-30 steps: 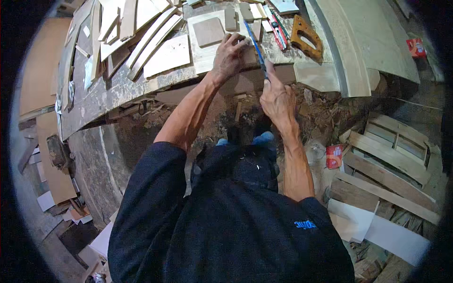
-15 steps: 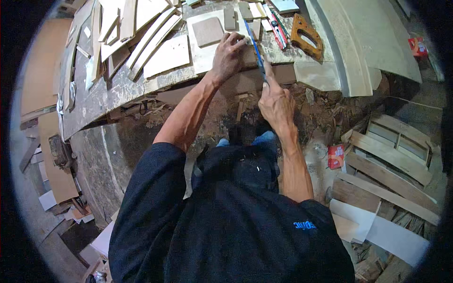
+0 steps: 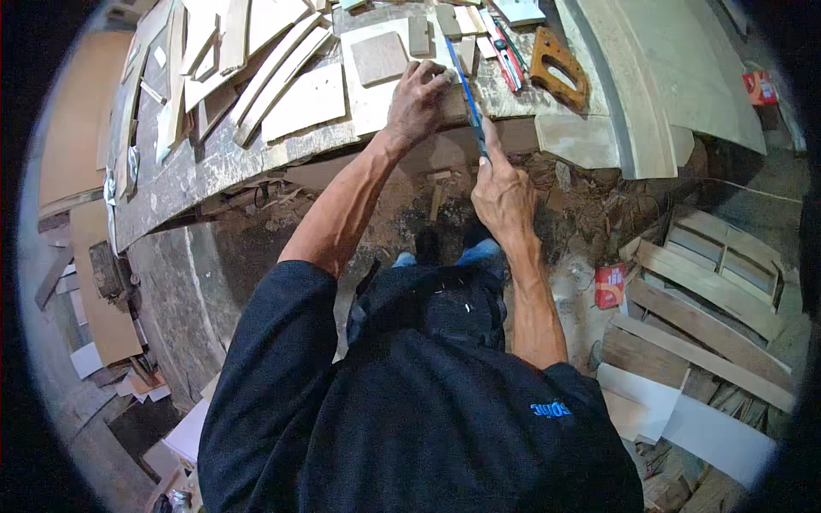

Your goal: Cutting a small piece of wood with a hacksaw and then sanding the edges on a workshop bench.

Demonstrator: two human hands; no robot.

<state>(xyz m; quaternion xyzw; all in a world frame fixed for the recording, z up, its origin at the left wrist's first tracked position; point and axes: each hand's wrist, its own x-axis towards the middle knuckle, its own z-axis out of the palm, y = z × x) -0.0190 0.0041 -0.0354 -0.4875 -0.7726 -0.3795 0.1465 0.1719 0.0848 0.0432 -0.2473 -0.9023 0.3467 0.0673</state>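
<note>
My right hand (image 3: 505, 195) is closed around the near end of a thin blue blade (image 3: 464, 84), index finger stretched along it. The blade points away from me over the workbench. Just left of it, my left hand (image 3: 416, 104) bends its fingers down at the bench's near edge, fingertips close to the blade. A brownish wooden piece (image 3: 451, 109) shows between that hand and the blade; what the fingertips grip is mostly hidden. Beyond the left hand, a square brown wood piece (image 3: 379, 59) lies on a pale board (image 3: 363, 109).
On the right of the workbench (image 3: 205, 178) lie a wooden-handled saw (image 3: 559, 70) and a red utility knife (image 3: 508, 65). Curved wooden strips (image 3: 278, 81) cover its left part. A slatted wooden frame (image 3: 710, 274) and a red box (image 3: 609, 285) are on the floor at right.
My right hand has drawn slightly toward me with the blue blade. My left hand keeps its place by the blade, and the view has shifted a little.
</note>
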